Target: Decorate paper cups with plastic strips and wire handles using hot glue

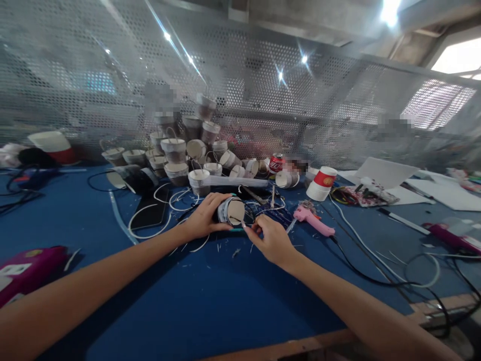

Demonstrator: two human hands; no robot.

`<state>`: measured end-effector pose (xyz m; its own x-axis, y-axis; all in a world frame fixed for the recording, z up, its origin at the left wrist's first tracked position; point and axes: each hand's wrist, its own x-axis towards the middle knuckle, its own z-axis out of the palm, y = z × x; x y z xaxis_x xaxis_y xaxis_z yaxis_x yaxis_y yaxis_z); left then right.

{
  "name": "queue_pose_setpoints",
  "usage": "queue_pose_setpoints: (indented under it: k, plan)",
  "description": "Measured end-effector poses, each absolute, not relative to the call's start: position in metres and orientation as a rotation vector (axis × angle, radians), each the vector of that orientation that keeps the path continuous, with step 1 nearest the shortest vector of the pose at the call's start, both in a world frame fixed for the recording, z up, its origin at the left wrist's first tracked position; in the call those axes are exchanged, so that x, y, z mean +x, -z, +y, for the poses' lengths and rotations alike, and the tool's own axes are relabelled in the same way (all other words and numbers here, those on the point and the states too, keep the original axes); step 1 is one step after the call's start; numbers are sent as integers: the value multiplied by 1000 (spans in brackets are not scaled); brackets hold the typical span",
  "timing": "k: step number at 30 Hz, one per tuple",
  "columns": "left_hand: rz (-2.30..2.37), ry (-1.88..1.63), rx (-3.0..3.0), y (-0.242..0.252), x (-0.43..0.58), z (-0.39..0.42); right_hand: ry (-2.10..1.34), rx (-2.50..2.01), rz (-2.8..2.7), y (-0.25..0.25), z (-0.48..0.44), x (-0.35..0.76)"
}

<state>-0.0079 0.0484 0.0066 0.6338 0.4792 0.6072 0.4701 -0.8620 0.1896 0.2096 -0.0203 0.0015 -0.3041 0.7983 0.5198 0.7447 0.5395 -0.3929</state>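
My left hand (205, 216) is wrapped round the side of a small paper cup (236, 209), tipped so its pale round end faces me. A thin dark cord curves beside the cup's rim. Close by on the right, my right hand (273, 239) has its fingers pinched together at the rim; what they hold, if anything, is too small to make out. Behind the hands stands a pile of similar small cups (175, 150), some with wire-like loop handles. A pink glue gun (314, 221) lies to the right of my right hand.
White cord (141, 233) coils on the blue table (210, 311) beside a flat black slab (152, 208). A red can (277, 163) and stacked red-and-white paper cups (321, 183) stand behind. A magenta object (32, 268) lies left. The glue gun's black cable (364, 273) trails right.
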Motion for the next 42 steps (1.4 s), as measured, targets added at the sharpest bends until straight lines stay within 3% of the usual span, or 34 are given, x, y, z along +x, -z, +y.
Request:
queue_pose_setpoints:
  k: [13, 29, 42]
  plan:
    - [844, -1020, 2821, -7, -8, 49, 73, -1175, -2076, 9, -11, 205]
    - [851, -924, 2800, -5, -8, 48, -291, -1240, -2176, 3, -9, 206]
    - [860, -914, 2821, -6, -7, 49, -319, -1094, -2056, 7, -6, 208]
